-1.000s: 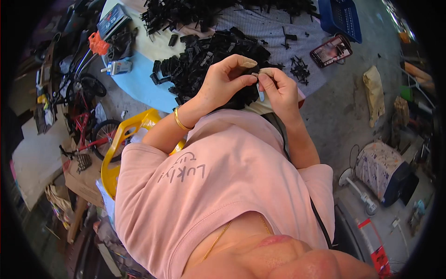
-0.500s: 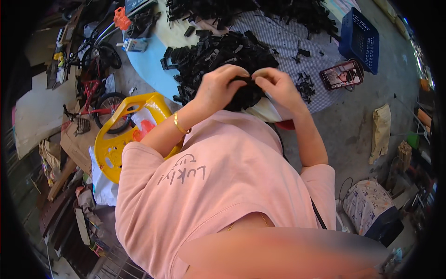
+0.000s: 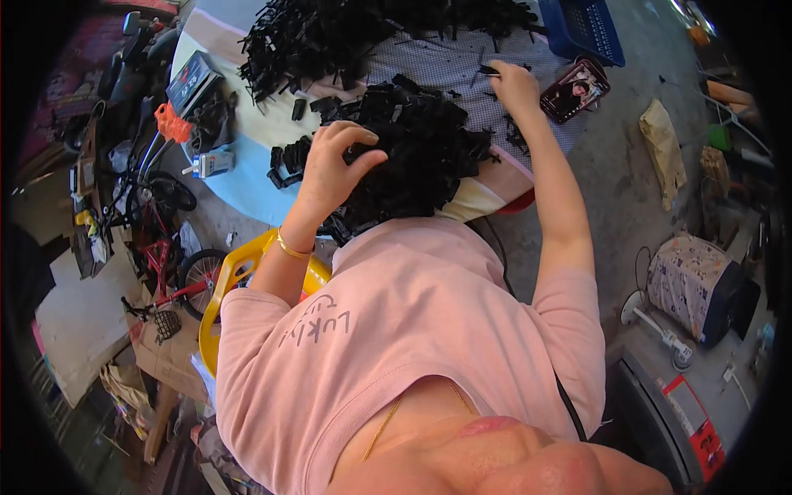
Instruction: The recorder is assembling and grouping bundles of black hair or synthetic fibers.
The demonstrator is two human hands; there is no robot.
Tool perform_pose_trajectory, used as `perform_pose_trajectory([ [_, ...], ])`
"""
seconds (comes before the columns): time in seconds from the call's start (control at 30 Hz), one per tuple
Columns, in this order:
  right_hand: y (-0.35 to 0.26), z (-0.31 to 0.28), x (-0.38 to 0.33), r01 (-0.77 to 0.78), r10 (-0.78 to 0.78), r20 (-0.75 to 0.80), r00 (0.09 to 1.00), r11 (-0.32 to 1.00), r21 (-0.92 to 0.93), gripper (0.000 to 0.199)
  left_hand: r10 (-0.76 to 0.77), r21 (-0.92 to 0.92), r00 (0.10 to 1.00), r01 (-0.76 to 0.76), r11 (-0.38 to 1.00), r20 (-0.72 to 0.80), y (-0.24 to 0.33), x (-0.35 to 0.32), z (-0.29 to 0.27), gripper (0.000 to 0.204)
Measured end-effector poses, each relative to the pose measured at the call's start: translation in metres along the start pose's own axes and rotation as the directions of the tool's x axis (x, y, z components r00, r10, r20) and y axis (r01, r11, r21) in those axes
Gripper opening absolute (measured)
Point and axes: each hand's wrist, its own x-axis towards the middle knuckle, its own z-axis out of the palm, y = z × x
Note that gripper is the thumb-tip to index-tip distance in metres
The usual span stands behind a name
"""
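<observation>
A big heap of small black plastic pieces (image 3: 412, 140) lies on the cloth-covered table in front of me. Over its left side my left hand (image 3: 337, 161) is curved, thumb and fingers apart, with black showing in the gap. I see no piece clearly gripped there. My right hand (image 3: 516, 91) reaches out to the far right over the checked cloth (image 3: 450, 62). Its fingertips pinch a thin black plastic piece (image 3: 488, 71). Below that hand, a few small black bits (image 3: 516, 136) lie scattered on the cloth.
A second heap of black pieces (image 3: 305, 41) covers the table's far side. At the right edge are a phone (image 3: 575, 89) with a lit screen and a blue plastic basket (image 3: 584, 29). A carton (image 3: 213, 163) sits at the left edge; a yellow chair (image 3: 210, 330) stands beside me.
My hands have come apart from their meeting point over the near heap. The right has moved far right with a black piece; the left has shifted left and its fingers have parted.
</observation>
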Motion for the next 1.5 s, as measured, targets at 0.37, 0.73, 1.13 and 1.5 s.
perform_pose_trajectory([
  [0.37,-0.146,-0.093,-0.083,0.624,-0.532,-0.334,0.778,0.714,0.317,0.042,0.209,-0.779,0.763,0.627,-0.011,0.611,0.005,0.032,0.007,0.056],
  [0.73,-0.139,-0.092,-0.113,-0.218,0.048,0.213,0.976,0.239,0.946,0.016,-0.013,-0.840,0.887,0.442,0.315,0.462,0.030,0.015,0.022,0.043],
  [1.13,-0.151,-0.083,-0.117,-0.235,-0.004,0.247,0.969,0.303,0.924,0.014,-0.065,-0.688,0.980,0.179,0.703,0.188,0.046,-0.002,0.028,0.023],
  [1.5,-0.150,-0.081,-0.121,-0.573,-0.045,0.575,0.817,0.046,0.818,0.013,0.103,-0.445,0.992,-0.122,0.887,-0.066,0.041,-0.011,0.033,0.020],
])
